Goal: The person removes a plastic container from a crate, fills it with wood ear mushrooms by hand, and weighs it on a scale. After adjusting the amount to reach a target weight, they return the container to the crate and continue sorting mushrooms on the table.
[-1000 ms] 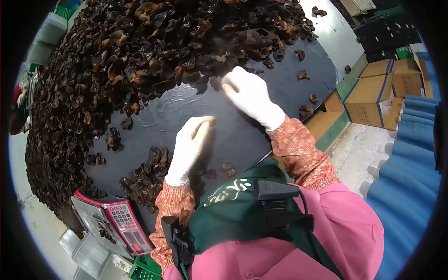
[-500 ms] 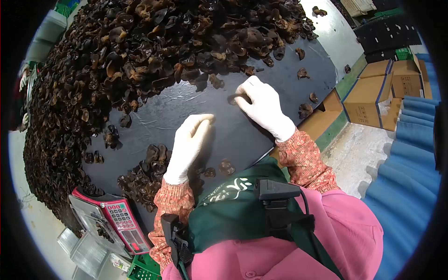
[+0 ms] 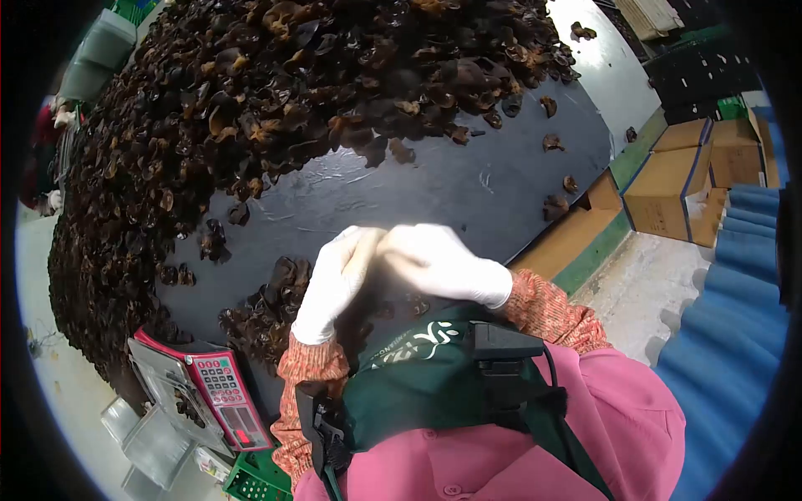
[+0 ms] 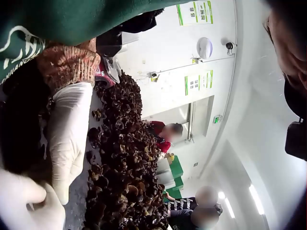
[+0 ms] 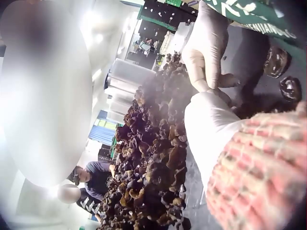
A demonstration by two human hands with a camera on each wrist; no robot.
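A huge heap of dark wood ear mushrooms point(image 3: 251, 100) covers the far and left part of a black sheet point(image 3: 468, 192). My white-gloved left hand point(image 3: 334, 275) stands on the sheet near the front edge with its fingers straight, beside a small pile of mushrooms point(image 3: 267, 309). My gloved right hand point(image 3: 439, 263) lies against the left hand's fingertips with its fingers curled. Whatever is inside them is hidden. The left wrist view shows the left hand point(image 4: 67, 139) with the right hand point(image 4: 24, 203) curled below it. The right wrist view shows both gloves meeting, left hand point(image 5: 206, 43) and right hand point(image 5: 211, 124).
A red weighing scale point(image 3: 221, 388) sits at the near left, a green crate point(image 3: 259, 480) below it. Loose mushrooms point(image 3: 555, 204) lie near the sheet's right edge. Cardboard boxes point(image 3: 668, 184) stand on the floor at the right. Other people point(image 4: 168, 134) work beyond the heap.
My right hand has pulled back from the heap's edge, across the sheet, to my left hand. The mushroom piece under its fingertips half a second ago is gone from that spot. The left hand stayed.
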